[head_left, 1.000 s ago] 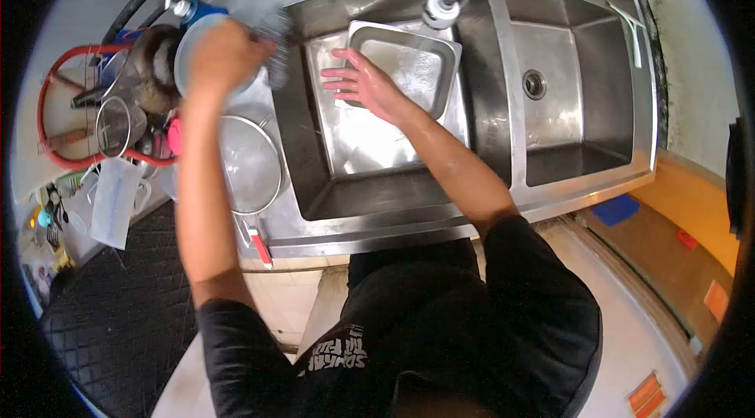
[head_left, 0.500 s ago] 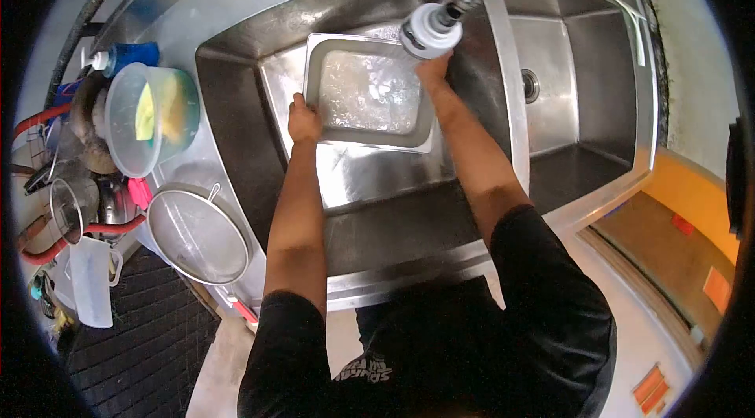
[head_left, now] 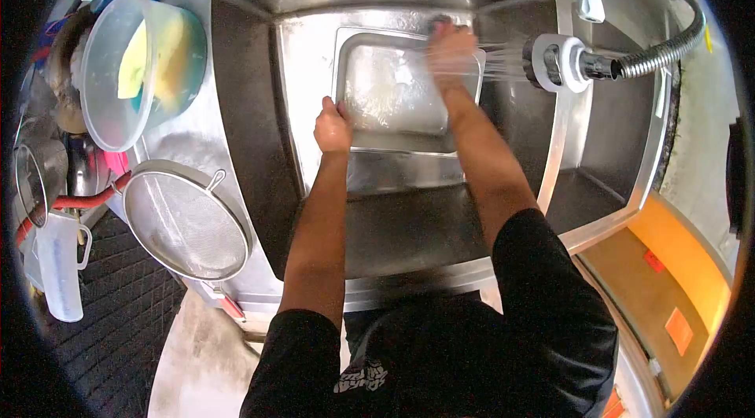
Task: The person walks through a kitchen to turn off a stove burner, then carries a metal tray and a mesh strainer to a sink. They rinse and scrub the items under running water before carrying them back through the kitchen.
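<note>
Apparently mid-scrub: pan [head_left: 397, 139]; left hand [head_left: 333, 132] gripping its rim, eight o'clock; right hand [head_left: 453, 55], two o'clock, grip unclear; further strokes need bracing.

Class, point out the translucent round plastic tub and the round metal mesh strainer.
Translucent round plastic tub [head_left: 179, 99]: head view, its outer side wall.
Round metal mesh strainer [head_left: 185, 221]: head view, the mesh.

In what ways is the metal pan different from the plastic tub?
The metal pan is rectangular and opaque; the plastic tub is round and see-through. The pan lies in the sink, the left hand at its rim; the tub stands on the counter, something yellow inside. Both are open on top.
</note>
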A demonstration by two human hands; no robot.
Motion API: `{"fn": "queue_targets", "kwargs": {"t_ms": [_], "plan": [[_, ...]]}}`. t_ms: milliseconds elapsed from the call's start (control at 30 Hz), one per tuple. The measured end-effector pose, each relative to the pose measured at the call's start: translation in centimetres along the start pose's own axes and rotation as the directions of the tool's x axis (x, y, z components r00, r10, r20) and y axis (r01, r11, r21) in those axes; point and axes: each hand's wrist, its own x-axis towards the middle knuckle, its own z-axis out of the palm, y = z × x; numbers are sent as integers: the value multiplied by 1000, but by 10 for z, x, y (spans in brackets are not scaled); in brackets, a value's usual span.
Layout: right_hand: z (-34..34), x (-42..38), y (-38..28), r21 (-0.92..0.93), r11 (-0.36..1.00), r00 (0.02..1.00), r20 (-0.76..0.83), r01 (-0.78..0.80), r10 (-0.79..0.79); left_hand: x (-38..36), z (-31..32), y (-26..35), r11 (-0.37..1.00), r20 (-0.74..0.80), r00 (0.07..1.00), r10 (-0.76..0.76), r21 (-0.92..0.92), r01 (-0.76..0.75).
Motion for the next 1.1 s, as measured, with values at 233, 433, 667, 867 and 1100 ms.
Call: {"fn": "queue_targets", "kwargs": {"t_ms": [233,433,667,867,1100], "plan": [[14,-89,-101,292,888,884,203,355,-421,0,-8,9,997,-10,999,-48,61,49],[6,-105,38,112,966,935,298,-233,191,5,-14,12,989,46,989,-141,53,138],[77,-115,-49,26,920,918,61,391,-392,7,-13,-4,999,113,993,40,-11,-39],[17,-148,1,111,669,607,334,735,-721,9,-13,-3,997,191,980,47,47,-57],[-13,-46,93,-239,537,555,608,809,-567,9,-14,-6,996,336,942,13,83,-44]]}}
